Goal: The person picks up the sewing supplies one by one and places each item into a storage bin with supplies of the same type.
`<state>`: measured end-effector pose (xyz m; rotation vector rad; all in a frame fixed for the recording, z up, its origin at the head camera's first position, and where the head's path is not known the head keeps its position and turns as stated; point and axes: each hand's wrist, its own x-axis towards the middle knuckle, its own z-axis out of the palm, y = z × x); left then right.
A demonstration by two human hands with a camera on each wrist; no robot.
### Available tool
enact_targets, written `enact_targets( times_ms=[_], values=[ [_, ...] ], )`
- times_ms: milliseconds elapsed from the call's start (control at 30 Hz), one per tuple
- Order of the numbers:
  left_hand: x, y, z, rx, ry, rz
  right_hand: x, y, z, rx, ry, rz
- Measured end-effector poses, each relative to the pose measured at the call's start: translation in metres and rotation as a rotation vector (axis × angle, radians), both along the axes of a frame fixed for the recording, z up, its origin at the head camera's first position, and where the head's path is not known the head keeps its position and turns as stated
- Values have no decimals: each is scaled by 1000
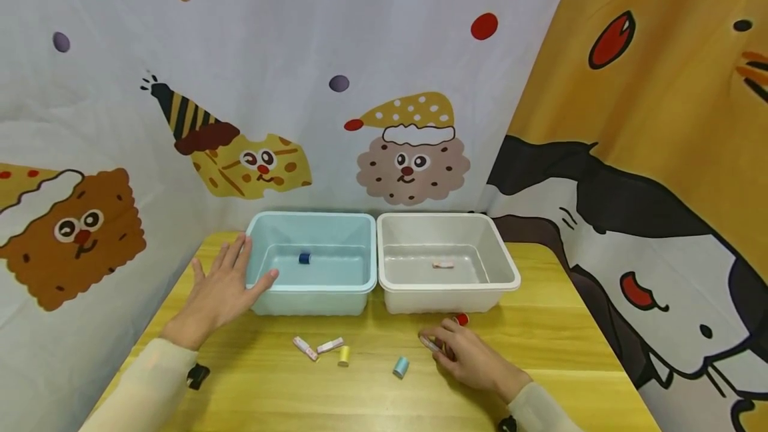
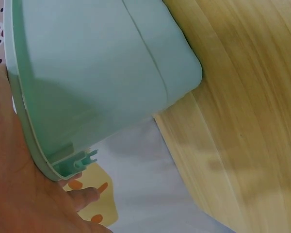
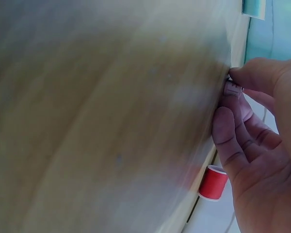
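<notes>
My left hand [image 1: 223, 289] rests with spread, straight fingers on the left rim of the light blue bin [image 1: 312, 300], thumb over its front corner. Inside that bin lies a dark blue thread spool [image 1: 305, 258]. On the table, my right hand [image 1: 471, 357] pinches a small pale strip with reddish print [image 3: 233, 89] between thumb and fingers, partly hidden by them. Just beyond this hand is a red thread spool [image 1: 461, 319]. A light blue spool [image 1: 401, 367] stands to its left. A similar pale strip [image 1: 443, 265] lies in the white bin [image 1: 450, 300].
Left of the light blue spool are a yellow thread spool [image 1: 344, 356] and two more pale printed strips, one slanted [image 1: 305, 349] and one nearly level [image 1: 330, 345]. Both bins stand side by side at the back of the wooden table [image 1: 336, 405], against a printed curtain [image 1: 288, 32].
</notes>
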<state>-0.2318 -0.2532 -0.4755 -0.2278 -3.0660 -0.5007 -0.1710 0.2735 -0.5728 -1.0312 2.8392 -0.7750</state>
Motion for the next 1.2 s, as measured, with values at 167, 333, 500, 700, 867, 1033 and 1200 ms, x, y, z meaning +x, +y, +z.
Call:
enact_targets(
  times_ms=[167, 333, 500, 700, 867, 1033, 1200],
  values=[
    [1, 0, 0, -3, -2, 1, 2, 0, -2, -32, 34, 37],
    [2, -2, 0, -4, -4, 3, 3, -2, -2, -50, 48, 53],
    [3, -4, 1, -3, -8, 7, 2, -6, -1, -47, 74, 55],
    [3, -6, 1, -1, -5, 8, 1, -9, -1, -16, 59, 33],
    [3, -5, 1, 8, -7, 7, 2, -8, -2, -3, 7, 9],
    [1, -2, 1, 13, -10, 1, 3, -5, -2, -9, -1, 5],
    [1, 0, 2, 13, -9, -3, 7, -5, 2, 8, 16, 10]
  ],
)
